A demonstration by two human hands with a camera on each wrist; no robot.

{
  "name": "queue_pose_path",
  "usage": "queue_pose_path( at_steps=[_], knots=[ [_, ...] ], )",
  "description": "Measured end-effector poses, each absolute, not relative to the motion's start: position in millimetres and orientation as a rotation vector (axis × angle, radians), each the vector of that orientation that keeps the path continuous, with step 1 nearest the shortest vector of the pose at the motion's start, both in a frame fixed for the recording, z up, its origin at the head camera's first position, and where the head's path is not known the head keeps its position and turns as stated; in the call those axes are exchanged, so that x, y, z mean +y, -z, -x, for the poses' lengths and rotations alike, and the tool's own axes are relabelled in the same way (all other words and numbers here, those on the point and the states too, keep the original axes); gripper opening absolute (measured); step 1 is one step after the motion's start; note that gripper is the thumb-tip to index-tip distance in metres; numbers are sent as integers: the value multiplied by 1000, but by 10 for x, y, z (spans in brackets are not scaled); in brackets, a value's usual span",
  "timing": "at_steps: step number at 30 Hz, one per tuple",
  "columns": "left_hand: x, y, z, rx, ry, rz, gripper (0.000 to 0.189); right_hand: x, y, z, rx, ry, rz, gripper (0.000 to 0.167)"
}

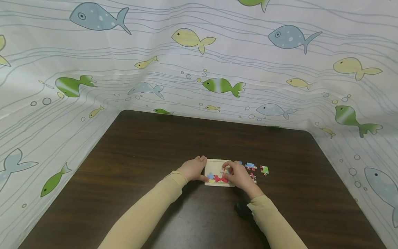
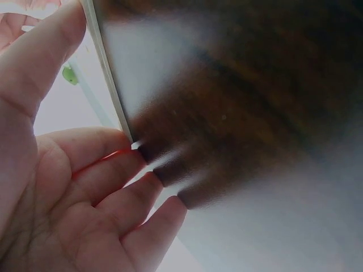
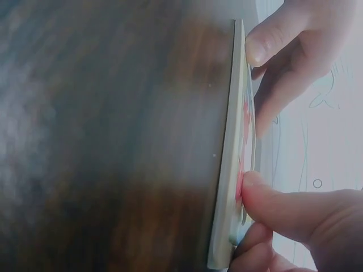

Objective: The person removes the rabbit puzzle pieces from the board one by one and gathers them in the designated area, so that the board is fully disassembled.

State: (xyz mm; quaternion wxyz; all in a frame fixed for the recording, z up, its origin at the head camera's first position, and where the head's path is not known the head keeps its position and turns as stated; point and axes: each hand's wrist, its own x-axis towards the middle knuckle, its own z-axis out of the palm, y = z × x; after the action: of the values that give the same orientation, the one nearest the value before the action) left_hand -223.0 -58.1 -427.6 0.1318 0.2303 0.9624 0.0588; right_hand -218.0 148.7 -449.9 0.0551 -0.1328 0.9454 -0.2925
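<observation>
A pale wooden puzzle tray [image 1: 219,185] lies on the table with red, blue and yellow pieces [image 1: 216,178] along its near part. My left hand [image 1: 193,169] rests at the tray's left side, its thumb on the near left corner. The left wrist view shows those fingers nearly straight, with fingertips by the tray edge [image 2: 109,71]. Over the tray's right part, my right hand [image 1: 240,175] pinches a small jigsaw piece [image 1: 224,171] between thumb and curled index finger. In the right wrist view the thumb [image 3: 258,195] is low against the tray's top; the piece is mostly hidden.
Right of the tray lie several loose jigsaw pieces, among them a blue and red one [image 1: 250,166] and a green one [image 1: 264,169]. One more [image 1: 253,177] is partly behind the right hand. A fish-printed sheet [image 1: 186,76] rises around the dark wooden table [image 1: 149,145].
</observation>
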Motion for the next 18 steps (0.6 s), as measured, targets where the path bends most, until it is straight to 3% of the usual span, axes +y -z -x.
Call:
queue_pose_path(
  at_steps=[18],
  knots=[
    [-568, 4275, 2239, 2795, -149, -661, 90, 1487, 4522, 2171, 2892, 953, 420, 19]
  ],
)
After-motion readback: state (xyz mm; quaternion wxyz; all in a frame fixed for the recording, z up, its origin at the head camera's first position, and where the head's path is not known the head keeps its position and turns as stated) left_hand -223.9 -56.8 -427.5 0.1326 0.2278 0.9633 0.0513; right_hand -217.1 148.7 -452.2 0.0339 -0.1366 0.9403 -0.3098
